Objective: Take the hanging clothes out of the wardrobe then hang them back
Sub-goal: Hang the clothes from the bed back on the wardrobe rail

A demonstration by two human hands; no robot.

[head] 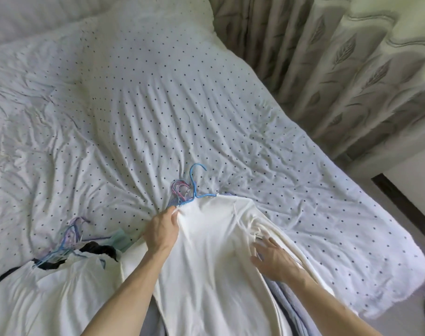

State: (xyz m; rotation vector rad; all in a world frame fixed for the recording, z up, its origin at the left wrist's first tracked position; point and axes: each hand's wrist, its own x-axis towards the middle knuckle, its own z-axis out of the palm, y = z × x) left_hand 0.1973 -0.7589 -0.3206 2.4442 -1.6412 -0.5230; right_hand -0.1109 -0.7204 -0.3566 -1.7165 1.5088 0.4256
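A white garment (211, 251) lies on the bed on a blue hanger (195, 180), with pink hangers (180, 190) and a blue-grey garment (286, 301) under it. My left hand (161, 230) pinches the white garment's left shoulder near the hanger. My right hand (274, 258) lies flat on the cloth at the garment's right side, fingers spread. A second pile of clothes (51, 287), white and black, lies at the lower left with purple and blue hangers (70, 235) on top.
The bed (138, 105) has a crumpled white cover with small dark dots. Patterned curtains (340, 69) hang along the right side. A strip of floor (400, 234) and a dark skirting board show at the lower right.
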